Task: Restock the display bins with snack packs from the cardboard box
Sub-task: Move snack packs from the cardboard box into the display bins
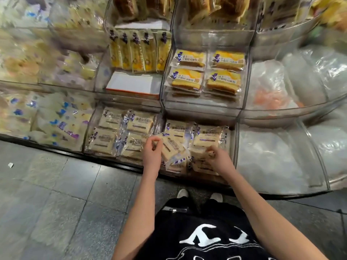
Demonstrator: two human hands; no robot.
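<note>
- In the lower bin [234, 143] straight in front of me, both my hands are down among the pale bread packs [205, 135].
- My left hand [152, 150] has its fingers curled in and pinches the upper corner of a tilted pack [171, 147]. This pack lies askew on top of the flat ones, roughly over the divider between this bin and its left neighbour.
- My right hand [216, 158] is curled over the packs at the front right. I cannot tell whether it is pinching a wrapper or only resting there bunched.
- I judge these packs to be light and soft: sliced bread in thin, shiny film. The film is likely slippery and crinkly, and the bread would squash under a hard squeeze.
- I would take hold by the sealed end flap, or lightly across the flat faces, and lay each pack down level.
- The cardboard box is nowhere in view. A white box [131, 84] sits in the middle bin above, but I cannot say what it is.
- The yellow packs [206, 72] above are sharp enough to see, but the bins far left and far right are smeared to a blur.
- How deep the stacks go under my hands is hidden.
</note>
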